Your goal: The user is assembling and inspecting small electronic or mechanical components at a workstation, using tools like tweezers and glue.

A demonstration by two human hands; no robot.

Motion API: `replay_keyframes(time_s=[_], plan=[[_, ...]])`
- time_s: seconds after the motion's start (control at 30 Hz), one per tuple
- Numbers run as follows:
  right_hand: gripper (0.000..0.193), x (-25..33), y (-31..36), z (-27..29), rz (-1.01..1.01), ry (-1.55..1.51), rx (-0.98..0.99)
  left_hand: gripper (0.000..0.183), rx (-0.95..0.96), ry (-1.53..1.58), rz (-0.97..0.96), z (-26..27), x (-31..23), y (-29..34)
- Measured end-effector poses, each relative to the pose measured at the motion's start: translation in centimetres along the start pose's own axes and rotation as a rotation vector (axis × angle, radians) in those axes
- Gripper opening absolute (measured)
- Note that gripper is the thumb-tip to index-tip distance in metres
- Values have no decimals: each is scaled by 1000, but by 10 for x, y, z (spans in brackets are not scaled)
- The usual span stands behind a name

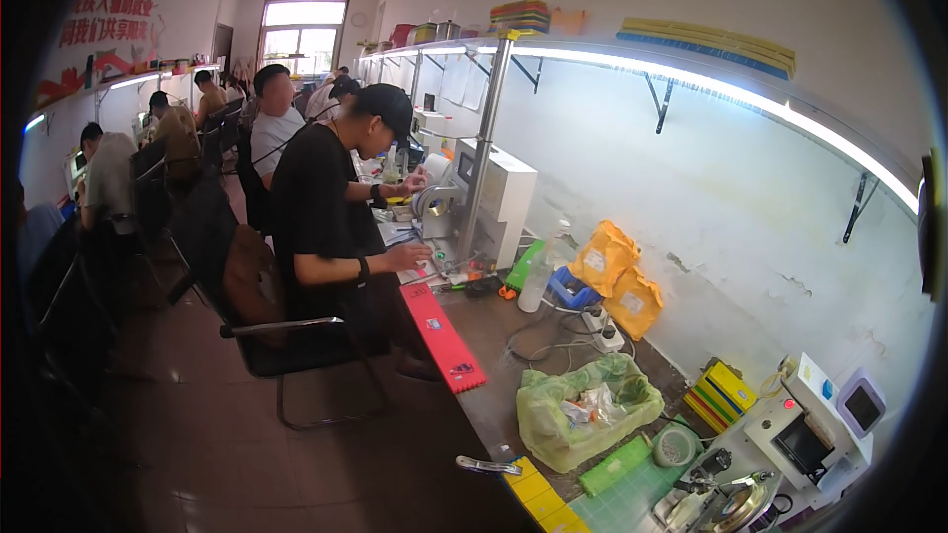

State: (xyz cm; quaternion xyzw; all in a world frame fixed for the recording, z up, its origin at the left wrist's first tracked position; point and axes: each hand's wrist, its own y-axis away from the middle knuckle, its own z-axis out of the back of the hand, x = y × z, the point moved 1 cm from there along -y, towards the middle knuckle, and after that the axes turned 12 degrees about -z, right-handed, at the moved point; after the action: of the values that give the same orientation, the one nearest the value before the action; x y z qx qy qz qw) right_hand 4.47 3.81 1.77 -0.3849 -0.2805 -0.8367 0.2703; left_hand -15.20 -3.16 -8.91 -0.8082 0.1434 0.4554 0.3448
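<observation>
Neither my left hand nor my right hand shows in the head view. At the bottom of the picture is a workbench corner with a yellow board [543, 496] along its edge. A slim metal hand tool [489, 465] lies at the end of that board, its kind unclear. Beside it are a green cutting mat [614, 514], a bright green strip [616, 466] and a small white bowl [675, 448] of tiny pieces. A white bench machine [812, 413] with a screen and a round metal part [743, 509] stands at the lower right.
A basket lined with a green bag [549, 434] holds scraps. Behind it are a power strip [602, 330], orange packages [604, 257] and a clear bottle [534, 281]. A co-worker in black [321, 192] works beyond a red board [441, 336]; a chair [286, 345] stands behind them.
</observation>
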Motion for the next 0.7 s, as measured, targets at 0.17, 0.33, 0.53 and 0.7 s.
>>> replay_keyframes(time_s=[0.17,0.33,0.53,0.7], plan=[[17,4,4,11,73,138,115,63,77,-131,-10,-8,-11,-9],[19,-1,8,-3,6,159,73,44,-16,-471,-24,-12,-4,-15],[27,-21,11,-11,-49,118,3,32,-127,-560,-38,-16,7,-19],[31,-45,11,-9,-94,223,7,29,-146,-582,-97,-19,22,-26]])
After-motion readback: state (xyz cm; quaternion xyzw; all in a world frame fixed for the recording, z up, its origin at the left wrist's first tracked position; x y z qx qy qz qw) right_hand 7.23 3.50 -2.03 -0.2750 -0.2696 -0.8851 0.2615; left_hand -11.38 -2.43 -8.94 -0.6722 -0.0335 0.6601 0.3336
